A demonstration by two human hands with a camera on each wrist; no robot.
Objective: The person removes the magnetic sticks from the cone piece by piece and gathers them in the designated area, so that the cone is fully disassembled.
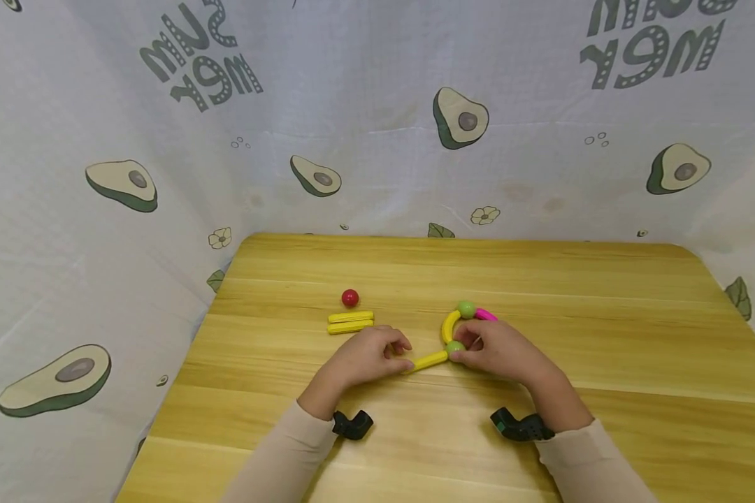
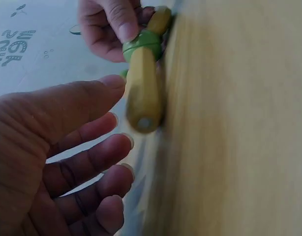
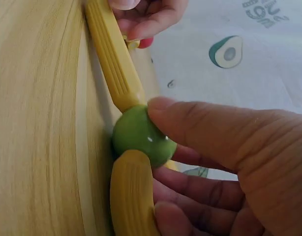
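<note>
- Sitting near the middle of the table (image 1: 604, 300), the near green ball (image 1: 454, 345) joins a straight yellow stick (image 1: 430, 361) to a curved yellow stick (image 1: 449, 327).
- The right hand (image 1: 502, 351) grips that ball, thumb on one side and fingers behind it.
- The left hand (image 1: 369, 355) is beside the straight stick's free end, fingers apart and loosely bent, gripping nothing; whether its thumb touches the stick I cannot tell.
- Beyond, the curved stick meets a far green ball (image 1: 466, 309), with a pink stick (image 1: 486, 314) running off it, partly hidden by the right hand.
- Past the left hand lie two yellow sticks (image 1: 350, 326) side by side, a red ball (image 1: 349, 297) just behind them.
- Pale wood, streaked with yellow-brown grain, makes up the tabletop; its far corners are rounded.
- White cloth (image 1: 365, 70) hangs behind the table and at its sides, softly creased, printed with avocado halves, flowers, leaves and large grey-green lettering.
- Beige sleeves (image 1: 289, 447) cover both forearms; each wrist bears a black camera (image 1: 521, 425).
</note>
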